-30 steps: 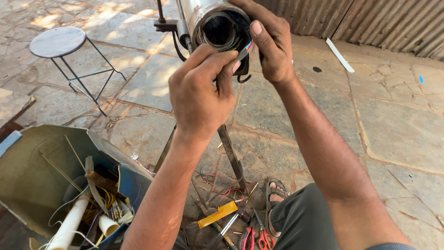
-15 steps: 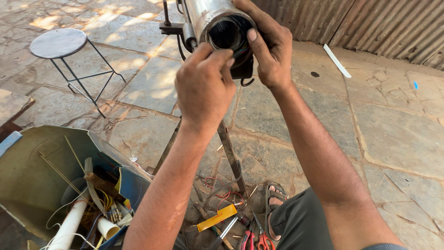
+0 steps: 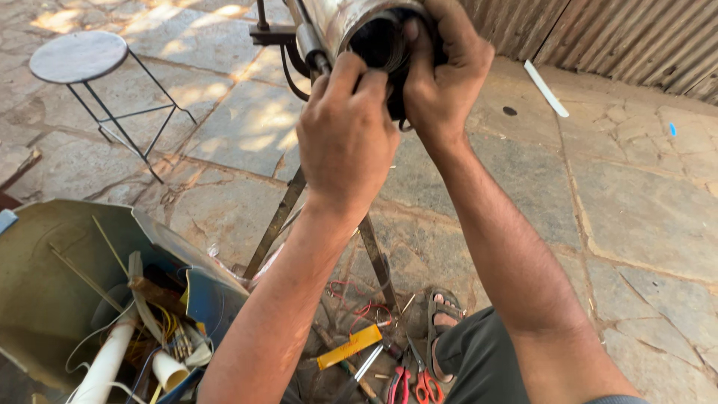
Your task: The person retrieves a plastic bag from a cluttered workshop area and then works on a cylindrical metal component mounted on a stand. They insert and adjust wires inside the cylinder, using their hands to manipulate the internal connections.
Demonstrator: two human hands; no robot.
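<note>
Since a second before, both hands had closed in: the left hand (image 3: pixel 345 135) and right hand (image 3: pixel 441 71) now covered the steel cylinder's mouth (image 3: pixel 378 41), fingers curled tight around its rim.

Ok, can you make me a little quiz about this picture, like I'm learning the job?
1. True or false: both hands are on the open end of the metal tube.
2. What lies on the ground nearest the sandal? A) scissors B) a hammer C) a bucket
3. Fill in: the round stool stands at the top ____ of the picture.

Key:
1. True: the left hand and right hand both grip the tube's mouth.
2. A: red-handled scissors.
3. left
</note>
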